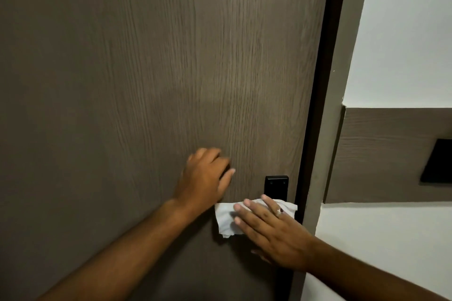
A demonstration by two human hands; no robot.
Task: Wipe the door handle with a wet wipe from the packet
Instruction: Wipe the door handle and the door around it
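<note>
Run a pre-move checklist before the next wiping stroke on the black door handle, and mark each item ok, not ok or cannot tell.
1. White wet wipe is on the handle: ok, it drapes over the lever below the black rectangular backplate.
2. Right hand presses the wipe: ok, its fingers lie flat on the cloth.
3. Left hand is clear of the wipe's path: ok, it rests on the dark wood-grain door just above the wipe's left end.
4. Whole lever is covered: cannot tell, wipe and hand hide it.
5. Wipe is damp enough: cannot tell.
6. Door is shut against its frame: cannot tell.
</note>
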